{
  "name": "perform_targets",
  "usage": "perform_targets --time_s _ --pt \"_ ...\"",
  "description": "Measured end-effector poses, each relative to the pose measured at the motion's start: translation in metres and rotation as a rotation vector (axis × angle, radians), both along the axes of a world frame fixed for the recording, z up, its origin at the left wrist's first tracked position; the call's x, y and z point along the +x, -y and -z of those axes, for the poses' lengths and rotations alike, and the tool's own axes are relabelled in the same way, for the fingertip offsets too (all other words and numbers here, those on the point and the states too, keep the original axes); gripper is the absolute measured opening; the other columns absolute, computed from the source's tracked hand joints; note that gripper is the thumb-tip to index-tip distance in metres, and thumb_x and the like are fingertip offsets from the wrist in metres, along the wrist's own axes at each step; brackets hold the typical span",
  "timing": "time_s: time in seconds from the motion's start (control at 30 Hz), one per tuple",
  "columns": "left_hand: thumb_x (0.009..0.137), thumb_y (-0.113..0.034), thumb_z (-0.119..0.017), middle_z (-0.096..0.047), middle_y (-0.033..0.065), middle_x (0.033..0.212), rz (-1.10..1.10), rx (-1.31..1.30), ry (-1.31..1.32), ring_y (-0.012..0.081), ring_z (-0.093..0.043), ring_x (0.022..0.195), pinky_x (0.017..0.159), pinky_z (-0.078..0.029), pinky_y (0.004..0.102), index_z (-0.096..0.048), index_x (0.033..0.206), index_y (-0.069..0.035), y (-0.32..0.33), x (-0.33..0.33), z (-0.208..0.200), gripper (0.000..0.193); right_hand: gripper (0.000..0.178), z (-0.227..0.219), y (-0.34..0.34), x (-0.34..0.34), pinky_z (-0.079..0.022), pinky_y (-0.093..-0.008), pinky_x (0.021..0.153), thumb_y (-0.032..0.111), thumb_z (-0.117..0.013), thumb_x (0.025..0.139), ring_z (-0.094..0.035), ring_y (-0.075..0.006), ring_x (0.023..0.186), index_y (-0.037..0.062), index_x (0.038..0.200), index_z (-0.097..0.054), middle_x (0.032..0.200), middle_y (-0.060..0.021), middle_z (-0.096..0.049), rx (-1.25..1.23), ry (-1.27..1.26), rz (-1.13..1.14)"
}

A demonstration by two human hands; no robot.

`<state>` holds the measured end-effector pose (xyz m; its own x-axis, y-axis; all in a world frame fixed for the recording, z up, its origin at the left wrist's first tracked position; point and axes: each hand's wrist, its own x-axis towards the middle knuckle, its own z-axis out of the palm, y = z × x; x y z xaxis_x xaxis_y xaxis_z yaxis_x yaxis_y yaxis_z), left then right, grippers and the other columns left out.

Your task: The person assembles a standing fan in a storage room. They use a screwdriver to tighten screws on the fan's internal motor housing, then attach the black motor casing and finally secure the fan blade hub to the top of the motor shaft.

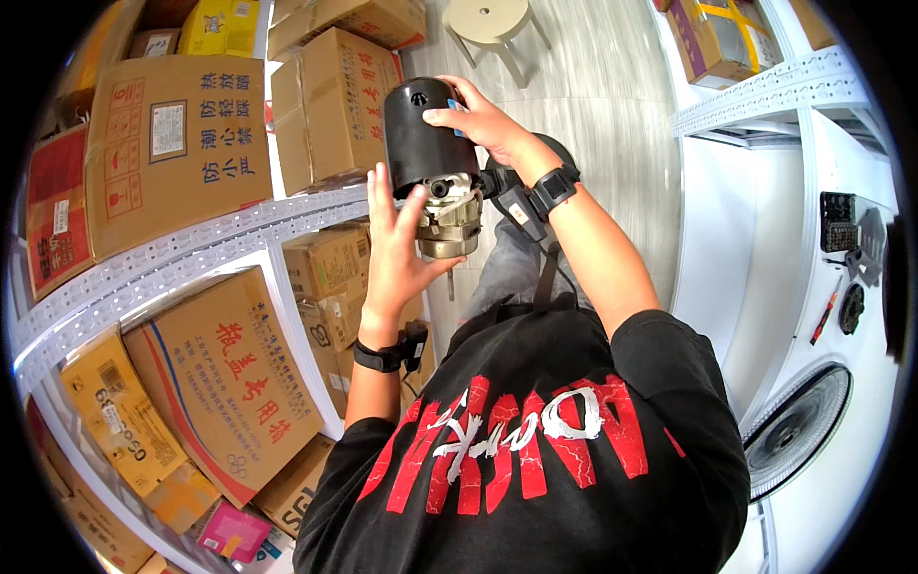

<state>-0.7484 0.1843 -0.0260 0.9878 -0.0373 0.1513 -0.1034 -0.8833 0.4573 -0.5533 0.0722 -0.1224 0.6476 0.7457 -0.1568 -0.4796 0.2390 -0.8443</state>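
A black rounded motor cover (421, 129) sits over a silver metal fan motor (449, 225), whose lower part shows below the cover's rim. From the upper right, my right hand (483, 120) is closed around the cover, its thumb lying across the side near a blue patch. My left hand (397, 230) grips the motor from the left. Its fingers reach up along the cover's lower edge, and its thumb goes under the motor. A thin shaft points down beneath the motor. Both hands hold the assembly up in front of me, above the floor.
Shelves of cardboard boxes (182, 163) line the left. On the white shelf to the right lie a round fan grille (798, 430), a screwdriver (825, 311), a black round part (851, 306) and a black tool case (839, 225). A beige stool (486, 19) stands ahead.
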Motion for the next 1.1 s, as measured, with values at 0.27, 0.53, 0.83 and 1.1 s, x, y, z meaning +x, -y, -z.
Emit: perform_targets --time_s 0.27,0.53,0.83,1.1 --pt "0.045 -0.022 -0.097 -0.014 0.0230 0.164 0.005 0.096 -0.034 0.0515 -0.012 0.149 0.117 -0.024 0.0607 -0.058 0.136 -0.021 0.006 0.001 -0.007 0.099 0.088 -0.011 0.005 0.000 -0.033 -0.0414 0.114 0.042 -0.078 0.083 -0.037 -0.0269 0.139 0.0129 0.152 -0.032 0.146 -0.0141 -0.044 -0.017 0.125 -0.121" --pt "0.050 -0.022 -0.096 -0.024 0.0237 0.161 0.043 0.066 -0.004 0.0495 -0.022 0.147 0.117 -0.024 0.0603 -0.052 0.138 -0.019 0.003 0.000 -0.004 0.099 0.090 -0.008 0.007 -0.005 -0.034 -0.0397 0.114 0.039 -0.079 0.084 -0.039 -0.0273 0.138 0.0118 0.153 -0.029 0.145 -0.0147 -0.045 0.032 0.160 -0.106" --pt "0.051 -0.020 -0.096 -0.029 0.0204 0.159 0.018 0.028 0.041 0.0455 -0.029 0.145 0.116 -0.030 0.0559 -0.046 0.144 -0.014 -0.003 0.012 -0.004 0.105 0.089 -0.010 0.016 -0.022 -0.036 -0.0392 0.113 0.026 -0.084 0.079 -0.043 -0.0251 0.136 0.0099 0.150 -0.032 0.144 -0.0126 -0.046 0.020 0.277 -0.023" --pt "0.051 -0.033 -0.097 -0.027 0.0220 0.159 -0.035 0.011 0.049 0.0440 -0.027 0.147 0.118 -0.028 0.0543 -0.046 0.143 -0.012 -0.004 0.009 0.004 0.107 0.091 -0.010 0.016 -0.017 -0.039 -0.0403 0.110 0.032 -0.086 0.078 -0.046 -0.0259 0.133 0.0093 0.149 -0.033 0.139 -0.0121 -0.050 -0.029 0.328 -0.064"
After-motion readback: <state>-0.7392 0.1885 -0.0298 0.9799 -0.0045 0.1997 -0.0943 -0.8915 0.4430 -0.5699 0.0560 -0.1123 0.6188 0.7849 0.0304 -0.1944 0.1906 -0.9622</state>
